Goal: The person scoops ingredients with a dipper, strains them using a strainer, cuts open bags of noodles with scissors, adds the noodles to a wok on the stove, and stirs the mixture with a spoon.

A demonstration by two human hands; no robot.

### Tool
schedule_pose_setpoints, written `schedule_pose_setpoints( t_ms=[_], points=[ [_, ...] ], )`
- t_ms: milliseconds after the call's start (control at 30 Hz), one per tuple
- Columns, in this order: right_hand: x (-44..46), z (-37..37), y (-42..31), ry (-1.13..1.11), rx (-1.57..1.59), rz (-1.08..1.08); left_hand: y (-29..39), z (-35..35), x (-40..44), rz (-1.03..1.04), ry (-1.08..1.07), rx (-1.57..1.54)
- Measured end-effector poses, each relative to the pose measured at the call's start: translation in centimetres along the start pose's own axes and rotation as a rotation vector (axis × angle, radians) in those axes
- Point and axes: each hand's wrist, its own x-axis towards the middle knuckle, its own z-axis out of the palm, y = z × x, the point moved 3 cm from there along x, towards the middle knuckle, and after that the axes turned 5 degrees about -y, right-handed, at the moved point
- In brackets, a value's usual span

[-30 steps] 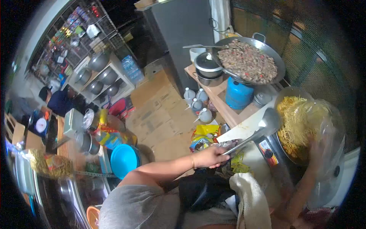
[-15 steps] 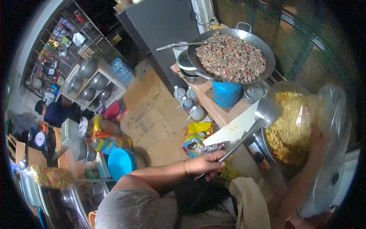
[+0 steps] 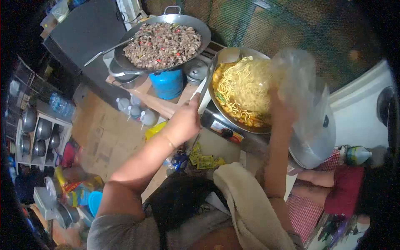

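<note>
My left hand [image 3: 184, 121] is closed round the handle of a long metal ladle [image 3: 204, 93], which reaches up to the left rim of a wide pan [image 3: 214, 98]. The ladle's head is hard to make out there. Yellow noodles [image 3: 241, 83] lie heaped in the pan over an orange-brown sauced mix. My right hand [image 3: 284, 111], blurred, grips a clear plastic bag [image 3: 298, 71] above the pan's right side. Some noodles show behind the bag's plastic. The pan sits on a gas stove [image 3: 227, 131].
A big wok of chopped meat [image 3: 162, 46] with a spoon stands at the back left, near a blue gas cylinder [image 3: 166, 84]. A large lid [image 3: 314, 137] leans right of the stove. Bottles [image 3: 148, 117] stand on the floor. Another person's legs [image 3: 312, 189] are at the right.
The view has swung right. My left hand has brought the ladle from beside the pan to its rim. My right hand remains at the bag, and noodles are spread in the pan.
</note>
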Motion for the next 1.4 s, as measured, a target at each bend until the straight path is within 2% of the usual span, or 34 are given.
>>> schedule_pose_setpoints(
  t_ms=[100,200,300,433,467,600,700,900,1033,1100,1133,1200,1233,1300,1333,1400],
  points=[
    [-3.1,0.3,0.2,0.240,0.101,-0.123,0.8,-0.6,3.2,0.022,0.019,0.174],
    [-6.6,-0.5,0.3,0.346,0.198,-0.280,0.2,0.4,6.1,-0.006,-0.020,0.373],
    [-9.5,-1.6,0.3,0.338,0.252,-0.414,0.1,2.5,8.3,-0.073,-0.175,0.321],
    [-12.1,-2.3,0.1,0.273,0.266,-0.545,0.8,4.8,9.6,0.109,-0.356,0.387],
    [-12.5,-2.3,0.0,0.261,0.259,-0.566,-0.2,6.0,10.4,0.168,-0.307,0.349],
    [-12.9,-2.7,0.1,0.254,0.221,-0.619,2.1,3.0,8.0,-0.062,-0.499,0.039],
    [-12.7,-3.0,0.2,0.276,0.182,-0.642,2.2,2.4,7.2,0.147,-0.384,0.255],
    [-11.9,-3.6,-0.7,0.423,0.010,-0.706,3.0,-0.6,7.3,-0.020,-0.156,0.319],
    [-9.8,-3.0,-1.4,0.508,-0.180,-0.615,0.6,1.0,10.0,-0.019,-0.146,0.357],
    [-7.2,-1.6,-0.4,0.462,-0.246,-0.394,0.3,1.6,10.5,0.023,-0.212,0.408],
    [-3.9,1.2,1.9,0.214,0.108,-0.210,1.1,1.7,10.3,0.057,-0.269,0.443],
    [0.2,4.5,4.5,0.168,-0.349,-0.351,0.7,3.4,10.8,0.129,-0.339,0.555],
    [0.5,4.4,3.8,0.144,-0.579,-0.419,0.3,3.6,10.8,0.077,-0.459,0.409],
    [-0.6,0.7,1.6,0.094,0.034,-0.289,-0.3,3.9,10.9,-0.028,-0.687,0.110],
    [-1.6,-1.4,0.2,0.065,0.339,-0.215,-0.2,3.5,10.6,-0.093,-0.638,0.011],
    [-2.0,-2.4,-0.3,0.165,0.327,-0.217,0.7,1.5,8.8,-0.229,-0.537,-0.186]
  ],
)
